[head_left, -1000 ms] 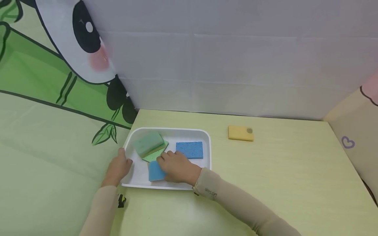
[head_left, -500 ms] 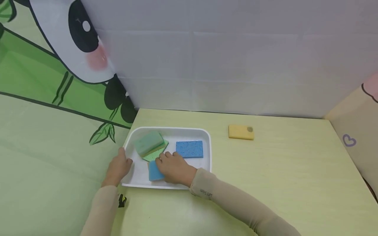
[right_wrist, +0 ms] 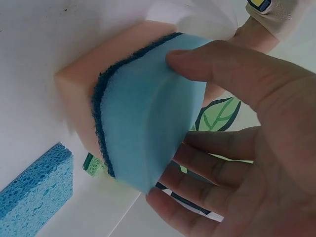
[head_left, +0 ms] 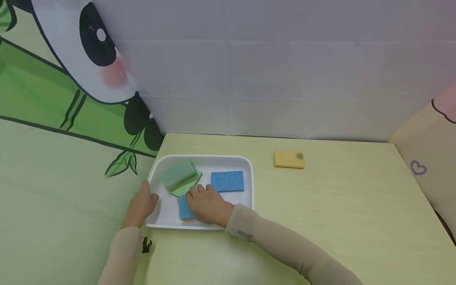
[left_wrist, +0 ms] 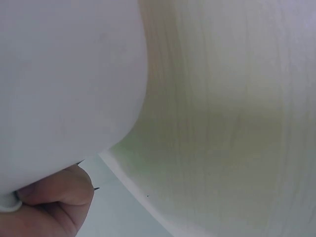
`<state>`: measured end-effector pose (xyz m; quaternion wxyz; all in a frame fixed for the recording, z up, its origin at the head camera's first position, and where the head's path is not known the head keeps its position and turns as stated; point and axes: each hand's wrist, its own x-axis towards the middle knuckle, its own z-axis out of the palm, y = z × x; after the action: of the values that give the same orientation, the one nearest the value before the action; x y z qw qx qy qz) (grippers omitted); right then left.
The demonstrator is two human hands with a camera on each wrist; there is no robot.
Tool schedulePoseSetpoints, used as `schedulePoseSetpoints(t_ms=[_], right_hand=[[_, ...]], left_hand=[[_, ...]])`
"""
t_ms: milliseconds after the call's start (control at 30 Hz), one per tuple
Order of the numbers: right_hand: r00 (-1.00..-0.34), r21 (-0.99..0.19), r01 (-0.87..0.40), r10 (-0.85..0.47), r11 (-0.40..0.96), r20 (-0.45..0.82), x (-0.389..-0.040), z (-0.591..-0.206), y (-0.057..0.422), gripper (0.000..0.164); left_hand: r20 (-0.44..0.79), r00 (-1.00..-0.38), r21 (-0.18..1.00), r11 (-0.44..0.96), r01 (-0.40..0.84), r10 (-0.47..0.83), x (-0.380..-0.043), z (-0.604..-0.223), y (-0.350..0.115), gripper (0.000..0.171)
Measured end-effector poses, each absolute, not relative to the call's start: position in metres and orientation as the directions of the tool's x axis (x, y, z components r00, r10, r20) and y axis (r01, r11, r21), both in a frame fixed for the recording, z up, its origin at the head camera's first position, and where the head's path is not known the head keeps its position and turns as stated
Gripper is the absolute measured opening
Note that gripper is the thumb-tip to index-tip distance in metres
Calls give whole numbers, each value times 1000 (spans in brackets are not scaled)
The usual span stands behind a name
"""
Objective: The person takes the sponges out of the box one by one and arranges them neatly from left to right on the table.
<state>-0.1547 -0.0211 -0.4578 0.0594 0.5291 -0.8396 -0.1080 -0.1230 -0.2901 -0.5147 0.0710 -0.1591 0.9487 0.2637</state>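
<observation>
A white tray (head_left: 167,215) lies on the table, its left rim gripped by my left hand (head_left: 141,204). In the left wrist view, the thumb and a finger close on the edge of the tray (left_wrist: 64,89). Inside the tray, my right hand (head_left: 208,205) holds a blue scouring sponge (head_left: 184,208) between thumb and fingers. The right wrist view shows this blue sponge (right_wrist: 143,113), with a dark blue scrub layer, on top of a peach-coloured sponge (right_wrist: 76,91). A speckled blue sponge (head_left: 227,181) lies flat to the right of the hand.
Behind the held sponge, a green sponge (head_left: 178,173) leans over a light green one (head_left: 182,191) in the tray. A yellow sponge (head_left: 289,159) with a dark round spot lies on the table to the right. A pale wall (head_left: 285,79) stands behind the table.
My right hand and forearm have shifted slightly left over the blue sponge. The left hand stays on the tray rim, and the other sponges keep their places.
</observation>
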Motion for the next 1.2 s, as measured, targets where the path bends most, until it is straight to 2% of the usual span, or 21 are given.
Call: schedulePoseSetpoints(t_ms=[300, 533, 667, 933, 1200], right_hand=[[-440, 198, -883, -897, 425, -40, -154, -452, -19, 47], [-409, 48, -913, -910, 406, -75, -169, -438, -2, 60], [-402, 2, -915, -913, 403, -69, -179, -431, 16, 63], [-470, -23, -882, -882, 471, -16, -196, -417, 59, 68], [-523, -126, -846, -853, 518, 3, -216, -417, 108, 73]], left_hand=[[-235, -938, 486, 804, -342, -257, -124, -515, -293, 49], [-239, -940, 491, 805, -333, -244, -124, -517, -297, 48], [-229, -944, 486, 812, -323, -238, -124, -518, -301, 49], [-230, -947, 479, 821, -311, -225, -121, -516, -305, 52], [-233, -944, 468, 825, -318, -232, -120, -517, -309, 51]])
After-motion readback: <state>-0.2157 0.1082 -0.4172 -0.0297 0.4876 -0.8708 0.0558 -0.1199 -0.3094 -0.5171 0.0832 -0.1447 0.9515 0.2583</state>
